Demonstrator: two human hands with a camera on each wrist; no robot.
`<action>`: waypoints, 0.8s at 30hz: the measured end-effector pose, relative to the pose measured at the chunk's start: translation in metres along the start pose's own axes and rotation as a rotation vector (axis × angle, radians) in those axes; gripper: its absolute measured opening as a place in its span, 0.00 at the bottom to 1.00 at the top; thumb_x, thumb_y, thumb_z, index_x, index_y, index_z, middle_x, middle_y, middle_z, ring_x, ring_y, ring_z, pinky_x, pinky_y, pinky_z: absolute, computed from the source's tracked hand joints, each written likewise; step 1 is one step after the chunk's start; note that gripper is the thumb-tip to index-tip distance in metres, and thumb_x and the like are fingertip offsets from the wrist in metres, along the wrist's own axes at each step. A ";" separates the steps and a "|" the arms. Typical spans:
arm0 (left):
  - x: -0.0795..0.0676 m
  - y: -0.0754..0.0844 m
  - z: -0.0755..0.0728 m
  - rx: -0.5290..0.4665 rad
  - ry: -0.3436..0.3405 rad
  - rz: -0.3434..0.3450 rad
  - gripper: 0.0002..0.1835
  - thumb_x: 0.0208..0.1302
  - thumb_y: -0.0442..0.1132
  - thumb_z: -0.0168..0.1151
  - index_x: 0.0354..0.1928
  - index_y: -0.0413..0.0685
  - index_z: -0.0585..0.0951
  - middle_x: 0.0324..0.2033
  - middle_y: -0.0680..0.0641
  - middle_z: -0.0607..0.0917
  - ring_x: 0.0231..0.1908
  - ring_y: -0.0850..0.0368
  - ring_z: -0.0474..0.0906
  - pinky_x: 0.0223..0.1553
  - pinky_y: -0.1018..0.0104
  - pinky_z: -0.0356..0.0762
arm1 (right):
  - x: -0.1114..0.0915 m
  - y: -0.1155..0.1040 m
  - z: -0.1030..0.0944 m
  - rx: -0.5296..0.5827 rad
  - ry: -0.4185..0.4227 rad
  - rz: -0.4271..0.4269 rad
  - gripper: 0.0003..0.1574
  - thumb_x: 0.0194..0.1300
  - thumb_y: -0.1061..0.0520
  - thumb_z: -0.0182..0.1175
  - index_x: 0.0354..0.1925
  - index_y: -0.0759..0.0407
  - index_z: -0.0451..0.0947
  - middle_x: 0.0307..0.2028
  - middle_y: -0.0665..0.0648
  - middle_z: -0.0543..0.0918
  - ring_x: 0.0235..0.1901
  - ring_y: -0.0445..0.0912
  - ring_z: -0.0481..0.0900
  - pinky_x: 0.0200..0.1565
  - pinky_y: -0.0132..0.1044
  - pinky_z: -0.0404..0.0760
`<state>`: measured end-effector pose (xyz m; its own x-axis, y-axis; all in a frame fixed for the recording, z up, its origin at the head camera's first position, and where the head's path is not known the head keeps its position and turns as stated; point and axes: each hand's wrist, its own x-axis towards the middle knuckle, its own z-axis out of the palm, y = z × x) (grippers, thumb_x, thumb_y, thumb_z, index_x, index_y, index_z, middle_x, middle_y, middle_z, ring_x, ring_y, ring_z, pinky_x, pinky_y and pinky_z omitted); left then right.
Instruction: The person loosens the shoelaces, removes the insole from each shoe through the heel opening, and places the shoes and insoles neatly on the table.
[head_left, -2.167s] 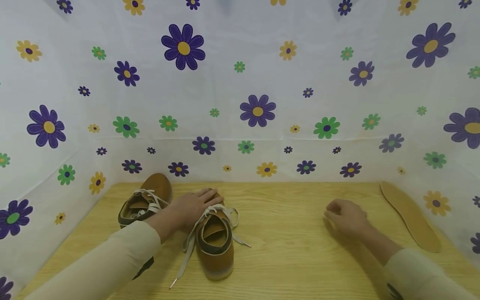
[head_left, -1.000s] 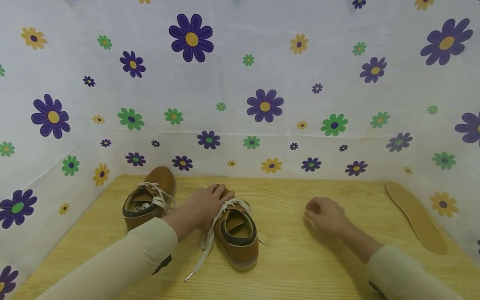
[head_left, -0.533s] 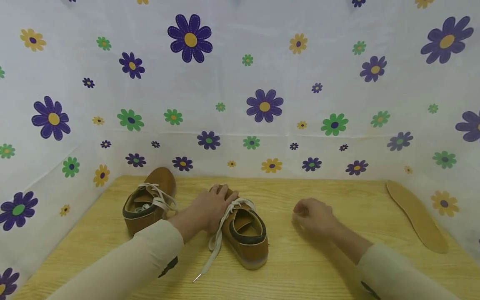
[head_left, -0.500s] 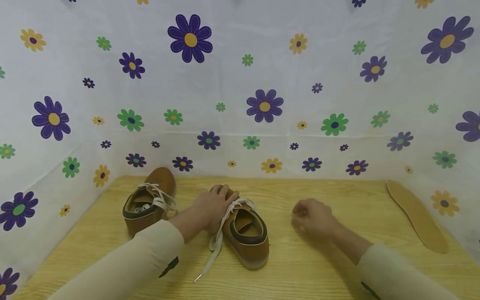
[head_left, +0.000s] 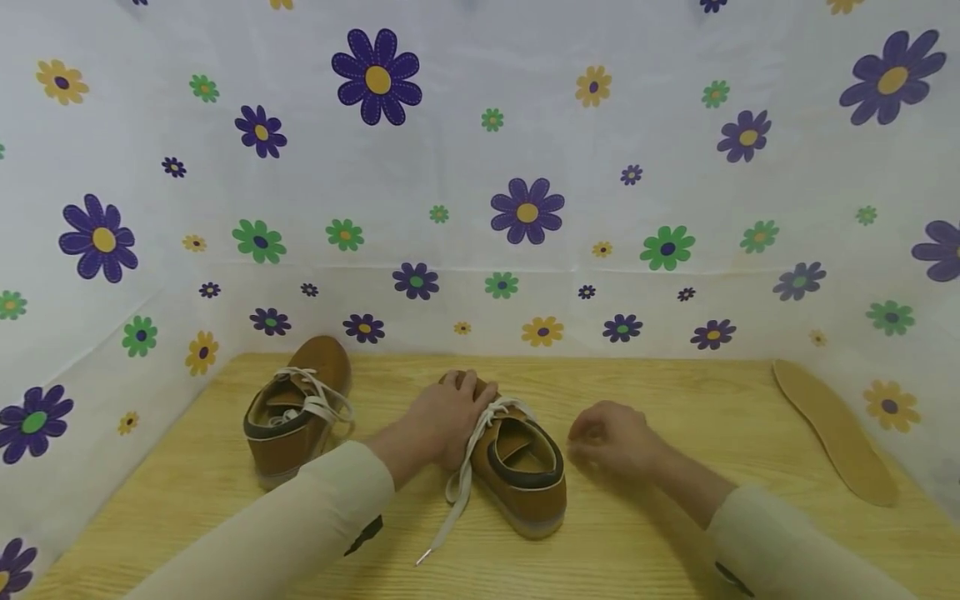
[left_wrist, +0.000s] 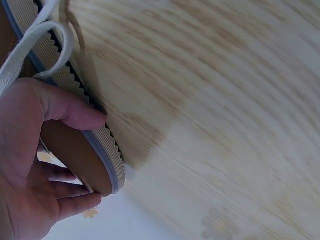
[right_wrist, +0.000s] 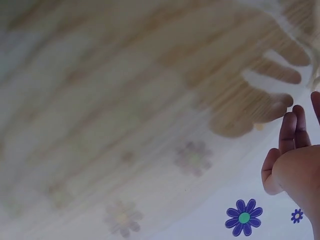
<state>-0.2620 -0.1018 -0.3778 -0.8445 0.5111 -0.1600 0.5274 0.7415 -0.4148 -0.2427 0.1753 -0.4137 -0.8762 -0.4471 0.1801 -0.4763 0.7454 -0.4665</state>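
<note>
A brown lace-up shoe (head_left: 525, 492) stands on the wooden table with its heel turned toward me. My left hand (head_left: 448, 414) grips it over the toe. In the left wrist view the thumb (left_wrist: 82, 112) lies along the ribbed sole edge (left_wrist: 112, 155), and the other fingers wrap the far side. One white lace (head_left: 461, 492) trails loose down its left side, ending in a tip on the table. Just right of the heel is my right hand (head_left: 617, 437), fingers loosely curled around nothing. It appears slightly apart from the shoe.
A second brown shoe (head_left: 292, 417) stands at the left, its white laces hanging loose. A tan insole (head_left: 836, 433) lies at the table's right edge. White flower-patterned cloth (head_left: 465, 167) walls the back and both sides of the table (head_left: 637, 542).
My left hand has slid the shoe to the right, and its heel has swung rightward. My right hand has moved left, closer to the shoe. The other shoe and insole stay put.
</note>
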 end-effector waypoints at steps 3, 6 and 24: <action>0.003 0.005 -0.002 0.004 0.005 -0.005 0.53 0.54 0.62 0.66 0.78 0.55 0.52 0.69 0.36 0.65 0.67 0.35 0.67 0.44 0.60 0.84 | 0.001 -0.002 0.002 -0.003 -0.021 -0.036 0.02 0.59 0.53 0.70 0.33 0.48 0.86 0.37 0.46 0.85 0.42 0.44 0.81 0.48 0.45 0.79; 0.004 0.009 -0.004 0.037 -0.001 -0.011 0.54 0.55 0.64 0.64 0.79 0.55 0.51 0.70 0.36 0.64 0.67 0.35 0.67 0.39 0.62 0.85 | 0.001 -0.003 0.003 -0.020 -0.031 -0.075 0.03 0.57 0.55 0.71 0.34 0.47 0.86 0.38 0.47 0.85 0.39 0.42 0.79 0.44 0.41 0.79; -0.021 0.026 -0.017 0.163 -0.028 0.025 0.58 0.49 0.74 0.61 0.77 0.51 0.56 0.64 0.40 0.73 0.63 0.46 0.71 0.67 0.52 0.67 | 0.002 0.004 -0.003 -0.021 -0.135 -0.176 0.17 0.56 0.69 0.62 0.40 0.51 0.86 0.40 0.48 0.83 0.40 0.43 0.80 0.46 0.45 0.79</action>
<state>-0.2289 -0.0861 -0.3700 -0.8346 0.5146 -0.1964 0.5283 0.6470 -0.5498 -0.2463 0.1789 -0.4121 -0.7620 -0.6326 0.1386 -0.6237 0.6592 -0.4200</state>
